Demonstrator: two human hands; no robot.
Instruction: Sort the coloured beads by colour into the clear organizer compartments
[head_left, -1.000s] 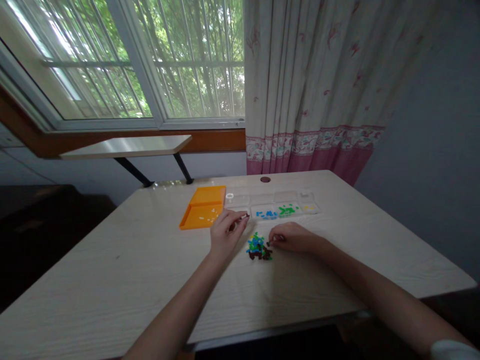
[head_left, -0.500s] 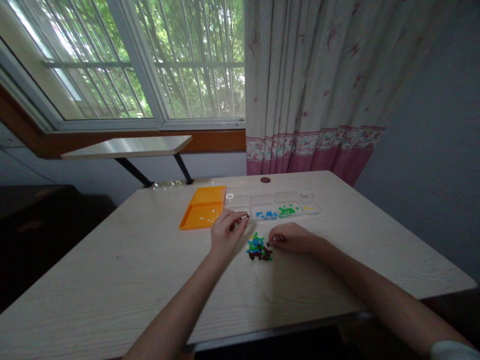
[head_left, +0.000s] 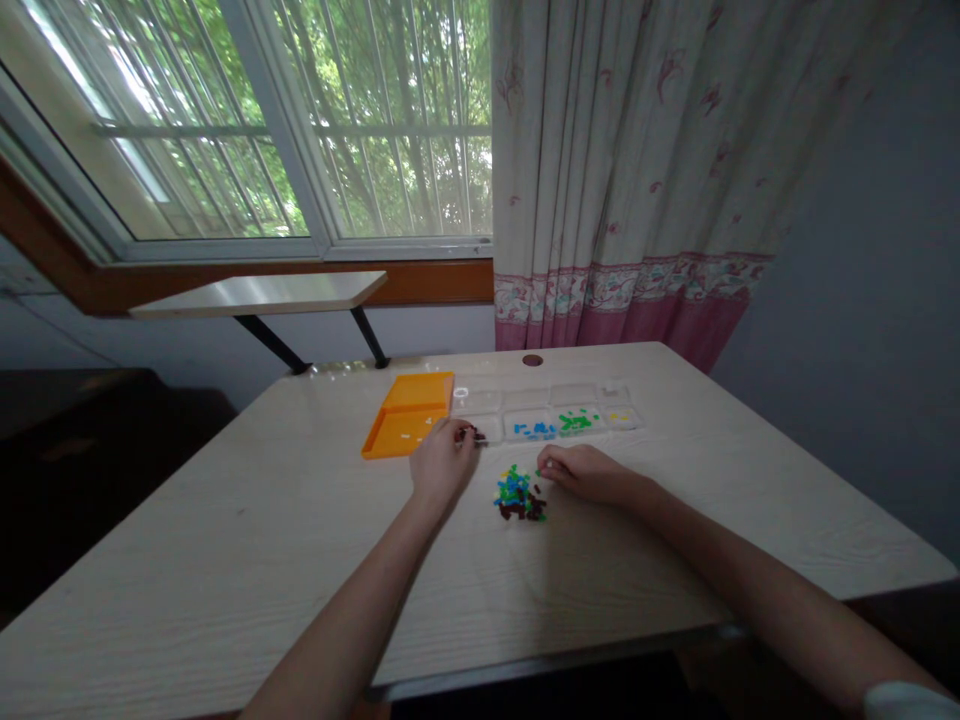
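My left hand (head_left: 441,460) reaches over the left compartment of a clear plastic box, fingers curled down at a small heap of dark brown pieces (head_left: 477,436). Whether a piece is between those fingertips is hidden. My right hand (head_left: 581,471) is closed in a pinch just right of a mixed pile of small plastic pieces (head_left: 516,488), blue and green at the back and brown in front. A tiny green speck shows at its fingertips, too small to tell if it is held. Blue pieces (head_left: 535,430), green pieces (head_left: 577,421) and yellow pieces (head_left: 619,416) lie in separate clear compartments.
An open orange case (head_left: 394,432) with a few white pieces stands left of the clear box lids (head_left: 525,397). A raised shelf (head_left: 262,292) on dark legs is at the table's back left. The wooden table (head_left: 300,560) ends at a front edge near my forearms.
My left hand has moved slightly left and down to the brown pieces' compartment. My right hand has lifted a little away from the brown part of the pile.
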